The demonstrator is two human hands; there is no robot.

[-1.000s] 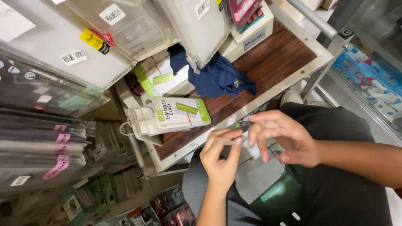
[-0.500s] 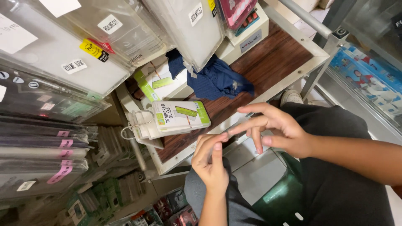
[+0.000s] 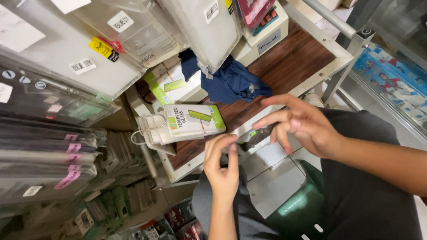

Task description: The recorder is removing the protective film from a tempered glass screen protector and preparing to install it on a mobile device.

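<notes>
Item: small dark flat piece, apparently a phone or a glass panel with a green tab at one corner; too blurred to tell which. It is lying between the two hands, above the white edge of the desk and over the person's lap.

Left hand: rising from below, fingers curled, their tips closing on the near end of the piece; grip pinching lightly.

Right hand: fingers spread apart, only the lower fingertips seeming to touch the far end; whether it is actually gripping cannot be told.

Nearby: green-and-white packet lying on the wooden desk top, just beside the hands; blue cloth beyond it; hanging clear sleeves to the left.

Handling note: judging by the thin, smooth piece, the hands are doing best by holding its edges only, keeping fingertips off the flat face, and supporting both ends evenly so it is neither bending nor slipping toward the lap.
</notes>
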